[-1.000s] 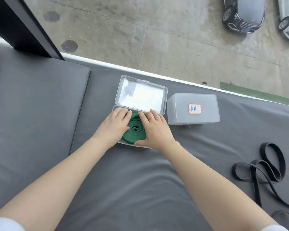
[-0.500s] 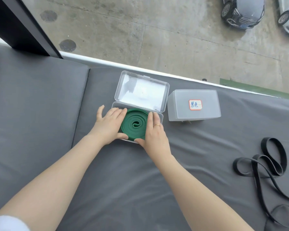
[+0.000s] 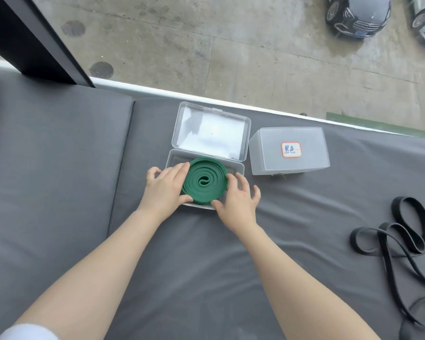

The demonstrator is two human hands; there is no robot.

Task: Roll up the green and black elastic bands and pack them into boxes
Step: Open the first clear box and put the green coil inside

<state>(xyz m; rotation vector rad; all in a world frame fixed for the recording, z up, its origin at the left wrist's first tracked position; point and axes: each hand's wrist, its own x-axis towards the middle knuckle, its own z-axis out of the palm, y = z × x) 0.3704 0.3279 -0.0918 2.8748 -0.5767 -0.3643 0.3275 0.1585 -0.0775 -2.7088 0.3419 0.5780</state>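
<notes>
The green elastic band (image 3: 205, 183), rolled into a flat coil, lies in the open clear plastic box (image 3: 236, 168), whose lid (image 3: 211, 131) stands open behind it. My left hand (image 3: 163, 190) rests against the coil's left side, thumb at its near edge. My right hand (image 3: 237, 204) touches the coil's right near edge with thumb and forefinger, its other fingers spread. A second box (image 3: 288, 150), closed and bearing a red-edged label, stands just to the right. The black elastic band (image 3: 402, 239) lies unrolled in loose loops at the far right.
Everything rests on a grey cushioned surface (image 3: 194, 266) with a seam at the left. Beyond its far edge is a window looking down on concrete ground and parked cars. A dark frame post (image 3: 35, 38) stands at the upper left.
Both hands have slid off the top of the green coil to its sides, baring it. The right hand has drawn back toward the box's near right corner with fingers spread.
</notes>
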